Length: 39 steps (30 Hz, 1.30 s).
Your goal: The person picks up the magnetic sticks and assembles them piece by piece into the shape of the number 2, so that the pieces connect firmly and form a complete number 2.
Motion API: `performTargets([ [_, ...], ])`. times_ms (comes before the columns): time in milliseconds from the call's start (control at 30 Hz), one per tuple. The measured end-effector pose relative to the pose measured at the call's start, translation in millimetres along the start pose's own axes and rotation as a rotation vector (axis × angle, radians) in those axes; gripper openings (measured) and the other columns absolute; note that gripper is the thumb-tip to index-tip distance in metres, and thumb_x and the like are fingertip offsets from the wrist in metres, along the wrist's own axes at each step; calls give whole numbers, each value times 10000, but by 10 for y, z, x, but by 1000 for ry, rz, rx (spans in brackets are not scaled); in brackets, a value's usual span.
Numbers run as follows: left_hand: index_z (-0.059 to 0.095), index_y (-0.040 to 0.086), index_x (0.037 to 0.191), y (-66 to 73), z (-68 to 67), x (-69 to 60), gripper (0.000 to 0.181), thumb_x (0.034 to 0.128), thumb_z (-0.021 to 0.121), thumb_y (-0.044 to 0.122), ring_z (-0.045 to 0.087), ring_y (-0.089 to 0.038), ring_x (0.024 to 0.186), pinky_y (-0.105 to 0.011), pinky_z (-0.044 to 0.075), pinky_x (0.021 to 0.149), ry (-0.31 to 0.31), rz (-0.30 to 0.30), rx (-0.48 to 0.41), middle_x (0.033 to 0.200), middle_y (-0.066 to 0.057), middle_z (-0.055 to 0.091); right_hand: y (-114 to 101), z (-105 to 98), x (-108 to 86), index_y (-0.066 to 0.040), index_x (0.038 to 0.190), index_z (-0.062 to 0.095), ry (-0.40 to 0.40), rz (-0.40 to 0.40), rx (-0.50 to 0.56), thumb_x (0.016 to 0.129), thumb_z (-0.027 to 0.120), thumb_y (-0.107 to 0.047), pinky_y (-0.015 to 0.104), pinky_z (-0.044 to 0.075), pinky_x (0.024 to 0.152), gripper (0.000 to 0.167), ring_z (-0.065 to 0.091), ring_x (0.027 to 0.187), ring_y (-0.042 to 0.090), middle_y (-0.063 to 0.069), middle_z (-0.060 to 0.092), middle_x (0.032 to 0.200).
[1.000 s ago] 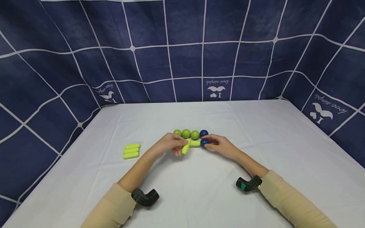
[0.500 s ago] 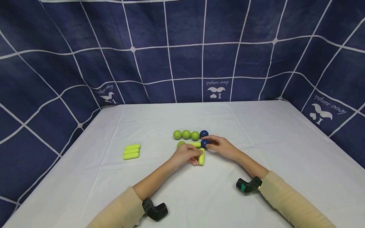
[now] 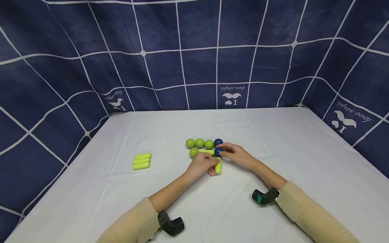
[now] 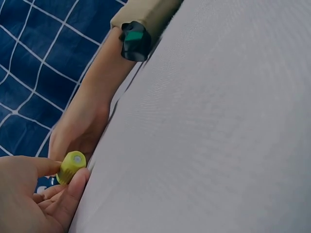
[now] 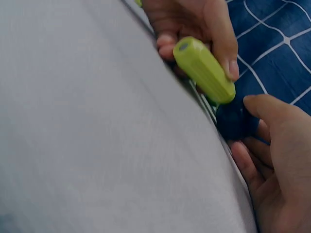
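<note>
on the white table [image 3: 258,128], the left hand [image 3: 203,165] pinches a held rod [image 3: 218,167] between thumb and fingers, one end pointing toward the far edge, right by the front blue ball [image 3: 218,152]; whether they touch, i cannot tell. the right hand [image 3: 235,156] holds that ball between thumb and fingers. a second rod [image 3: 207,152] runs from it toward the left edge, to a green ball [image 3: 193,153]. nearer the far edge, three green balls [image 3: 199,143] and a rear blue ball [image 3: 218,142] form a row. three loose rods [image 3: 141,161] lie side by side nearer the left edge. a blue curtain [image 3: 197,64] hangs beyond the far edge.
</note>
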State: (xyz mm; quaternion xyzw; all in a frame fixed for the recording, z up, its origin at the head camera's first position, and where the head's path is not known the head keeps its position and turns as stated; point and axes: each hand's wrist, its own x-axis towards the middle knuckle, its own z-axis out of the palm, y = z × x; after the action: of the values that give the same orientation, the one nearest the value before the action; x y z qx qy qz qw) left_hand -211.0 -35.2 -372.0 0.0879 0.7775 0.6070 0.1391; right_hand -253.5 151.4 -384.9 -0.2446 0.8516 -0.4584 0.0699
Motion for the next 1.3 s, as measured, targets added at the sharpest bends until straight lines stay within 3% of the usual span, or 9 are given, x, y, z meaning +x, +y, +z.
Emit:
performTargets([
  [367,629,-42,823,-35,44,-7,234,847,623,190,552,-95,432,-241,496,464,67,71,15,555,-34,593,-31,-60,48,-68,1258,512,-61,39,34,924,502,-303,288,459,839,408,543,1052,205,125,556,1231],
  [700,608,-36,860,-52,49,19,223,855,612,187,550,-99,409,-243,490,447,96,80,13,573,-86,622,-26,-38,52,-83,1271,501,-73,34,49,926,498,-289,290,443,845,402,530,1064,210,129,540,1248],
  [933,613,-39,812,-59,84,47,240,851,621,197,522,-76,365,-246,470,403,110,93,27,506,-28,551,2,-30,42,-84,1270,502,-58,32,50,925,502,-286,295,433,858,399,515,1083,221,131,532,1257],
  [1300,626,-23,836,-56,58,30,251,847,632,227,527,-89,403,-239,478,431,56,101,87,529,-22,551,1,-6,34,-84,1261,509,-38,12,38,927,508,-275,330,422,888,385,520,1057,197,119,548,1234],
])
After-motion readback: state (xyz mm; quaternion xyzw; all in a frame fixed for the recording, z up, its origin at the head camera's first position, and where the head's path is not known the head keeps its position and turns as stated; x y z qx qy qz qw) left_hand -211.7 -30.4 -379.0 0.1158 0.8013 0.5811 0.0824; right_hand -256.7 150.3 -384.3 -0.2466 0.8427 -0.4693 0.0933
